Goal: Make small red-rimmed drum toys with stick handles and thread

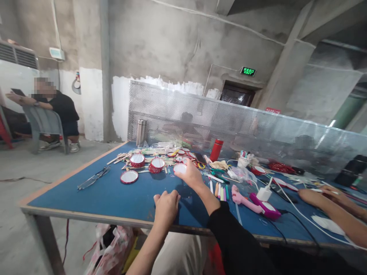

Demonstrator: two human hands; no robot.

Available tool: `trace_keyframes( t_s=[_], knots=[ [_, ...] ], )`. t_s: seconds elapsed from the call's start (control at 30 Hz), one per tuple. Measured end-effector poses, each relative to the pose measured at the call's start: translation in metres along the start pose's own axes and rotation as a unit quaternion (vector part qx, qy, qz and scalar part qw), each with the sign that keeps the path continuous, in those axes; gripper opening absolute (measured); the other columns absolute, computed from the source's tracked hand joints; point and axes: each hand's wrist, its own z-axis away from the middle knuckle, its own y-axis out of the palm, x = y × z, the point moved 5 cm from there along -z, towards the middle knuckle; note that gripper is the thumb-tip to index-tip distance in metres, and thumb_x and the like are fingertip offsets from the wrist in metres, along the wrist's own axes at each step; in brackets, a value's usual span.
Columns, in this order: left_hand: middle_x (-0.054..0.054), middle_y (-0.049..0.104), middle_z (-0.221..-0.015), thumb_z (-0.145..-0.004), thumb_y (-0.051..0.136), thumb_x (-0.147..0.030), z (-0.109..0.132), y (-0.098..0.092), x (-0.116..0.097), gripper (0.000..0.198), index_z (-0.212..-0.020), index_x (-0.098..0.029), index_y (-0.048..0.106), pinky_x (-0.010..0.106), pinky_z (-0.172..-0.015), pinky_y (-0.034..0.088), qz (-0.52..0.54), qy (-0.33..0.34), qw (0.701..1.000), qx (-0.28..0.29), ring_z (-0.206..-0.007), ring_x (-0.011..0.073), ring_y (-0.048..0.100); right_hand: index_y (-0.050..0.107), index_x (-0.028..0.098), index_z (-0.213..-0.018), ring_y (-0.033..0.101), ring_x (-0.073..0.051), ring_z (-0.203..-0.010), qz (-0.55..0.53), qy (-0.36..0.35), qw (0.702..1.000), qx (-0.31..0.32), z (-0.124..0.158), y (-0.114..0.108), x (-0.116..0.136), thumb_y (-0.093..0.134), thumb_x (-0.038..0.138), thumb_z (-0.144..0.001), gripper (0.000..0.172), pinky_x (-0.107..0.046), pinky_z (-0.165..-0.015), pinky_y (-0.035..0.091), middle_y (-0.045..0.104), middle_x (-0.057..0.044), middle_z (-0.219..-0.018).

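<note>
My right hand (191,175) is over the blue table, closed on the edge of a round white disc with a red rim (179,168). Nearer the front edge, my left hand (167,206) is held with its fingers curled in; anything inside them is hidden. To the left lies a similar flat red-rimmed disc (129,177). Two drum-like pieces stand behind it, one red-sided with a white top (137,160), the other (156,165) closer to my right hand. Wooden sticks (118,157) are scattered behind these pieces.
Eyeglasses (94,178) lie at left. A steel flask (141,133) and red bottle (216,150) stand behind. Markers (221,191), a pink glue gun (243,199) and cables lie right. Another person's hands (315,198) work at far right; a seated person (61,110) is at far left.
</note>
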Motion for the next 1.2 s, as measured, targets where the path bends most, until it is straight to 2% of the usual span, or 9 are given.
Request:
trace_keyframes(
  t_s=[0.27,0.43,0.57,0.7,0.97,1.1,1.2],
  knots=[
    [0.005,0.075,-0.084,-0.094,0.041,-0.023,0.002,0.0,-0.002,0.026,-0.083,-0.021,0.064,0.037,-0.074,0.026,-0.056,0.015,0.998,0.019,-0.092,0.0251,0.059,0.044,0.01,-0.128,0.058,-0.03,-0.111,0.032,0.008,0.998,0.045,-0.032,0.054,-0.008,0.072,0.044,-0.067,0.075,-0.033,-0.087,0.044,0.061,-0.019,-0.119],
    [0.003,0.075,-0.085,-0.095,0.04,-0.025,0.003,-0.001,-0.003,0.026,-0.084,-0.021,0.064,0.037,-0.075,0.026,-0.058,0.021,0.998,0.022,-0.092,0.0247,0.059,0.042,0.014,-0.13,0.056,-0.029,-0.114,0.048,-0.006,0.997,0.058,-0.039,0.069,-0.008,0.071,0.045,-0.069,0.074,-0.033,-0.09,0.041,0.061,-0.016,-0.122],
    [0.002,0.074,-0.085,-0.093,0.043,-0.025,0.002,-0.001,-0.002,0.023,-0.085,-0.022,0.064,0.037,-0.075,0.027,-0.054,0.024,0.998,0.029,-0.092,0.0244,0.059,0.04,0.014,-0.132,0.054,-0.03,-0.116,0.057,-0.011,0.996,0.062,-0.039,0.077,-0.006,0.072,0.046,-0.068,0.078,-0.035,-0.092,0.04,0.059,-0.017,-0.123],
    [0.001,0.075,-0.086,-0.093,0.046,-0.026,0.001,-0.001,-0.002,0.02,-0.085,-0.023,0.064,0.038,-0.075,0.027,-0.05,0.025,0.998,0.027,-0.093,0.0245,0.059,0.036,0.015,-0.136,0.053,-0.029,-0.118,0.059,-0.021,0.996,0.07,-0.035,0.083,-0.003,0.071,0.048,-0.068,0.083,-0.035,-0.093,0.04,0.057,-0.017,-0.127],
    [0.001,0.075,-0.087,-0.091,0.048,-0.027,0.003,0.0,-0.003,0.018,-0.086,-0.022,0.065,0.039,-0.075,0.027,-0.051,0.028,0.998,0.025,-0.093,0.0256,0.059,0.038,0.014,-0.133,0.055,-0.029,-0.116,0.066,-0.031,0.993,0.088,-0.032,0.089,-0.002,0.066,0.054,-0.072,0.078,-0.036,-0.091,0.041,0.058,-0.017,-0.127],
    [0.002,0.075,-0.088,-0.092,0.047,-0.027,0.003,-0.002,-0.004,0.019,-0.088,-0.022,0.065,0.039,-0.075,0.028,-0.057,0.03,0.997,0.031,-0.095,0.0262,0.058,0.042,0.016,-0.131,0.055,-0.028,-0.115,0.083,-0.04,0.991,0.093,-0.031,0.083,0.0,0.063,0.06,-0.072,0.076,-0.036,-0.09,0.042,0.058,-0.015,-0.127],
    [0.002,0.075,-0.088,-0.092,0.047,-0.028,0.002,-0.003,-0.005,0.019,-0.089,-0.023,0.065,0.04,-0.075,0.028,-0.064,0.032,0.997,0.041,-0.095,0.0265,0.058,0.045,0.016,-0.129,0.057,-0.027,-0.113,0.105,-0.039,0.989,0.091,-0.033,0.069,-0.001,0.06,0.063,-0.074,0.074,-0.035,-0.089,0.044,0.061,-0.013,-0.122]
  ],
)
